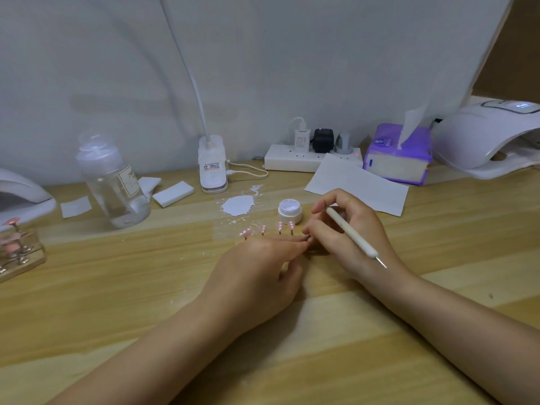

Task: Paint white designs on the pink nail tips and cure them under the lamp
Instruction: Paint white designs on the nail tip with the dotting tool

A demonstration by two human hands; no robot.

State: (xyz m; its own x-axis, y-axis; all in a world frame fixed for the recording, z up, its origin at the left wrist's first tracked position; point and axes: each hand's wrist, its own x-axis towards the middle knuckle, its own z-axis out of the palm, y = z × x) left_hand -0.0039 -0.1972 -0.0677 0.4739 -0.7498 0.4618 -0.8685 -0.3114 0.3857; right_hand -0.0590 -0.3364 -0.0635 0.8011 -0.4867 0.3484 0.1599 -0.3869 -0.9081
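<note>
Several pink nail tips [263,230] with white dots stand on small metal stems just beyond my left hand [260,267], whose fingers hold the stems against the table. My right hand [347,229] grips a white dotting pen [352,233], its metal point sticking out toward my wrist. Its fingertips meet my left fingertips at a small metal stem [306,237]; I cannot tell which hand pinches it. An open white pot of white gel [290,210] sits right behind the tips. A white curing lamp [485,138] stands at the far right.
White paint smear [237,205] on the wooden table. Clear bottle [112,182] at left, a wooden rack with more pink tips [17,247] at the left edge beside a second lamp [20,194]. Desk lamp base [212,165], power strip [295,159], paper sheet [356,185], purple tissue pack [399,156] behind.
</note>
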